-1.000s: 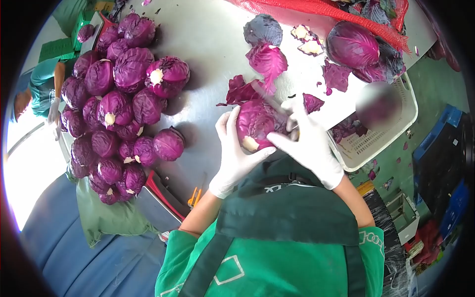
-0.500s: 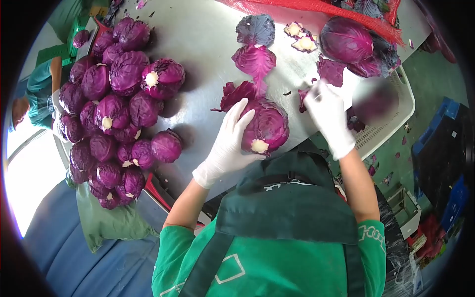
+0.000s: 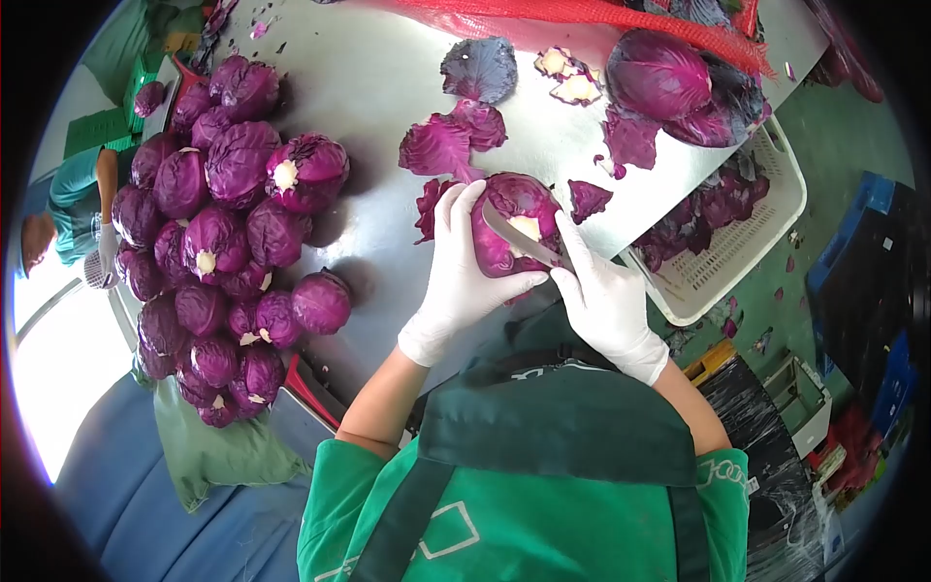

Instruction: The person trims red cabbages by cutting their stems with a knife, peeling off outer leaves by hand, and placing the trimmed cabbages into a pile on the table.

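Near the table's front edge a red cabbage [image 3: 535, 199] lies with its pale cut stem turned up toward me. My left hand [image 3: 464, 276], in a white glove, is wrapped round its left side. In my gloved right hand [image 3: 603, 301] is a knife [image 3: 519, 236], its curved blade lying across the cabbage beside the stem. The knife's handle is hidden in my fingers. Loose purple leaves [image 3: 436, 145] lie just beyond the cabbage, and one small leaf piece [image 3: 588, 199] rests to its right.
Many red cabbages [image 3: 242, 155] are heaped at the left of the metal table [image 3: 373, 73]. Cut stem pieces [image 3: 572, 78], a large cabbage [image 3: 659, 76] and red netting [image 3: 582, 15] lie at the back. A white crate [image 3: 790, 199] of leaves stands right. Another person [image 3: 78, 199] is at far left.
My right hand has come in from the right to the cabbage, with the knife now showing on it. A blurred purple thing over the crate is gone. The leaves beyond the cabbage have shifted.
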Demonstrator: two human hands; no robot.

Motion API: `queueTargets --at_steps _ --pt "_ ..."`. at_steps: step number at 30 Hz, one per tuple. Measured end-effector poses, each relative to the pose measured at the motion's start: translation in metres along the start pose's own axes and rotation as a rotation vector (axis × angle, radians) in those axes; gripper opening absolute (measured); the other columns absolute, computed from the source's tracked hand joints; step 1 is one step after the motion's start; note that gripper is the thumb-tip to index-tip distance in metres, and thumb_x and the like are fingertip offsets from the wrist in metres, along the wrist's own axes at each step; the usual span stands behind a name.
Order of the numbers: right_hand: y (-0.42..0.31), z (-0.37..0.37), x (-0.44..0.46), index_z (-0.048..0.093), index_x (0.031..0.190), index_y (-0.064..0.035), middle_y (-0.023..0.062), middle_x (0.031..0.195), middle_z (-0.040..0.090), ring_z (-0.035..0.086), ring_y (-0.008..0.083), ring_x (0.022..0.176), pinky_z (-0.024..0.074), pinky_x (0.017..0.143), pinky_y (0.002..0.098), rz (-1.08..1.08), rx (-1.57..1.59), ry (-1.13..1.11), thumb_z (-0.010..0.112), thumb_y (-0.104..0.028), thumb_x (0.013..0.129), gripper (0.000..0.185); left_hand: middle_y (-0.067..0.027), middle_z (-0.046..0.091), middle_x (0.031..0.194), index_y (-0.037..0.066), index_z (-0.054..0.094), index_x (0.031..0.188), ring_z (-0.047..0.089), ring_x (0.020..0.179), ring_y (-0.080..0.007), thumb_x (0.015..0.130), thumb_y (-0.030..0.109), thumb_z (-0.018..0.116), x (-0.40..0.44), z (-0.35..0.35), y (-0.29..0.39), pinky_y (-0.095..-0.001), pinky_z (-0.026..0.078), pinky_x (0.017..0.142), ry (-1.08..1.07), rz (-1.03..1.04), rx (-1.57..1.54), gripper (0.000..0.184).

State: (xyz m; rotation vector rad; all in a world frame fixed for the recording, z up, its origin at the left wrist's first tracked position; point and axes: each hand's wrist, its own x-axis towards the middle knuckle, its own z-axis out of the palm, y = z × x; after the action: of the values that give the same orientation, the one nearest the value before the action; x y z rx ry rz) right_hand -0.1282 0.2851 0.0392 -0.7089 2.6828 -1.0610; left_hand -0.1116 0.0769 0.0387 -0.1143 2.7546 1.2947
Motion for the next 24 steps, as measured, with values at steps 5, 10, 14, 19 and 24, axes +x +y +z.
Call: queueTargets --at_steps 5,10,14,19,24 --pt "0.002 0.0 0.015 0.039 0.151 -0.0085 0.0047 0.067 0.058 0.059 0.0188 0.05 0.048 0.048 0.0326 -0.021 -0.176 -0.026 0.063 -0.032 0.094 0.066 -0.0255 0.029 0.144 0.001 0.028 0.146 0.037 0.135 -0.0434 0.057 0.03 0.096 0.002 0.001 0.003 -0.0504 0.038 0.111 -0.012 0.012 0.064 0.115" --pt "-0.006 0.006 0.029 0.047 0.147 -0.0122 0.0043 0.065 0.057 0.058 0.018 0.048 0.0467 0.044 0.0334 0.016 -0.314 -0.026 0.06 -0.035 0.096 0.057 -0.0276 0.027 0.144 -0.002 0.026 0.146 0.037 0.134 -0.0448 0.059 0.032 0.094 0.0 0.007 0.007 -0.0507 0.038 0.11 0.026 -0.052 0.04 0.115" --pt "-0.013 0.004 0.032 0.051 0.145 -0.0169 0.0043 0.065 0.058 0.059 0.017 0.049 0.0465 0.043 0.0329 0.097 -0.263 0.005 0.059 -0.037 0.096 0.053 -0.0289 0.028 0.143 -0.003 0.027 0.145 0.036 0.133 -0.0453 0.06 0.032 0.094 0.0 0.012 0.013 -0.051 0.037 0.111 0.034 -0.088 0.062 0.115" --pt "0.04 -0.017 0.048 0.057 0.138 -0.0244 0.0021 0.065 0.054 0.058 0.0158 0.05 0.0487 0.047 0.0327 -0.283 -0.487 -0.06 0.057 -0.034 0.097 0.042 -0.0293 0.029 0.142 -0.005 0.028 0.144 0.037 0.131 -0.0449 0.059 0.033 0.095 -0.003 0.012 0.015 -0.0512 0.036 0.11 0.017 -0.018 0.162 0.114" --pt "0.047 0.017 0.049 0.066 0.124 -0.0179 0.013 0.077 0.066 0.066 0.0304 0.065 0.0521 0.058 0.0404 -0.041 0.012 0.195 0.052 -0.024 0.1 0.028 -0.0241 0.03 0.142 0.001 0.027 0.146 0.035 0.134 -0.0413 0.059 0.033 0.096 -0.009 0.015 0.015 -0.0498 0.034 0.113 0.062 -0.046 0.102 0.115"
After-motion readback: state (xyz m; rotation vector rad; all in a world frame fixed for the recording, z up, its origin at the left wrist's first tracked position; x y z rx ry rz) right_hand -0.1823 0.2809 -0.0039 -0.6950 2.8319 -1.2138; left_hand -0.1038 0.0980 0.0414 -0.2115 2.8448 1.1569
